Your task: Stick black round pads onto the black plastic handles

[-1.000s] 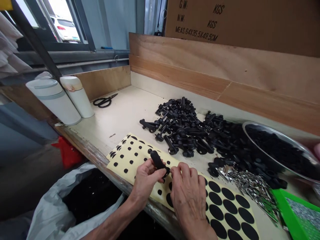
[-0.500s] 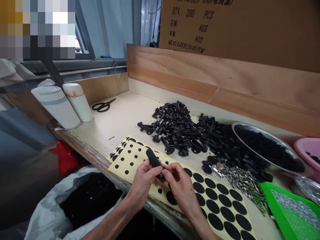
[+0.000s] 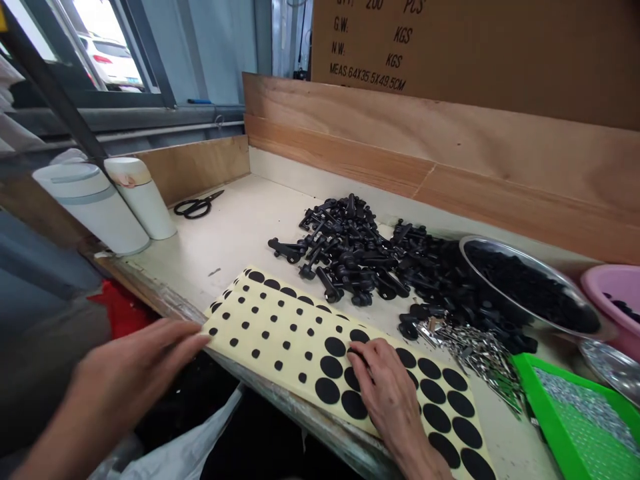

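My left hand (image 3: 145, 367) is off the left front corner of a cream sheet (image 3: 267, 327), its fingers stretched out and slightly blurred; no part shows in it. The sheet carries rows of small black dots and larger round black stickers (image 3: 327, 391). My right hand (image 3: 390, 390) rests on the sheet, its thumb and fingers bent together over the edge of one round black sticker, which they partly hide. Beyond the sheet lies a heap of black lever-like parts (image 3: 350, 257).
Scissors (image 3: 197, 205) and two white bottles (image 3: 140, 200) stand at the left. To the right are loose metal pieces (image 3: 475, 353), a steel bowl (image 3: 530, 287) of black parts, a pink basin (image 3: 615, 293) and a green tray (image 3: 565, 427). A pale bag (image 3: 185, 440) hangs below the table edge.
Both hands were together on a black lever-like part over the sheet. Now the left hand has moved left without it in sight, and the right hand is down on the stickers.
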A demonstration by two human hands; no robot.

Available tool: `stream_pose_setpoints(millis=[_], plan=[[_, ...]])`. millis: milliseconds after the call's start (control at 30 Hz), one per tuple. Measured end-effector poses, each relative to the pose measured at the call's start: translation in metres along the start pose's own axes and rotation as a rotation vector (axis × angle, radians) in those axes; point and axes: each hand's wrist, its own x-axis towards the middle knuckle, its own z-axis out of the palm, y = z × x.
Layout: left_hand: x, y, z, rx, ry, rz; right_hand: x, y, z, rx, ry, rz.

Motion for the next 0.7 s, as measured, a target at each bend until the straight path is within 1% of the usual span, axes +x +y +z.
stream_pose_setpoints(millis=[67,100,133,167,200,233,267,300,367,433,533,633,700], plan=[[0.000,0.036,0.038,-0.031,-0.139,0.319,0.003,-0.009,0.009,-0.078,0.057,-0.038],[0.001,0.055,0.060,-0.017,-0.202,0.448,0.004,-0.012,0.013,-0.097,0.078,-0.046],[0.003,0.072,0.081,0.010,-0.241,0.550,0.006,-0.014,0.015,-0.101,0.087,-0.047],[0.005,0.087,0.099,0.055,-0.282,0.629,0.007,-0.015,0.015,-0.088,0.085,-0.040],[0.006,0.097,0.114,0.091,-0.294,0.684,0.008,-0.015,0.015,-0.060,0.076,-0.022],[0.008,0.103,0.124,0.125,-0.303,0.719,0.008,-0.015,0.015,-0.021,0.063,0.005],[0.009,0.106,0.131,0.151,-0.306,0.741,0.009,-0.015,0.014,0.019,0.046,0.034],[0.010,0.105,0.135,0.168,-0.305,0.753,0.009,-0.014,0.014,0.058,0.028,0.061],[0.010,0.101,0.135,0.187,-0.309,0.761,0.009,-0.014,0.013,0.129,0.002,0.092],[0.010,0.098,0.132,0.195,-0.316,0.754,0.008,-0.014,0.014,0.171,0.021,0.105],[0.008,0.099,0.131,0.202,-0.331,0.736,0.006,-0.016,0.015,0.195,0.059,0.107],[0.007,0.101,0.133,0.192,-0.342,0.717,0.006,-0.018,0.012,0.234,0.011,0.091],[0.007,0.101,0.132,0.156,-0.364,0.706,0.008,-0.019,0.007,0.300,-0.034,0.110]])
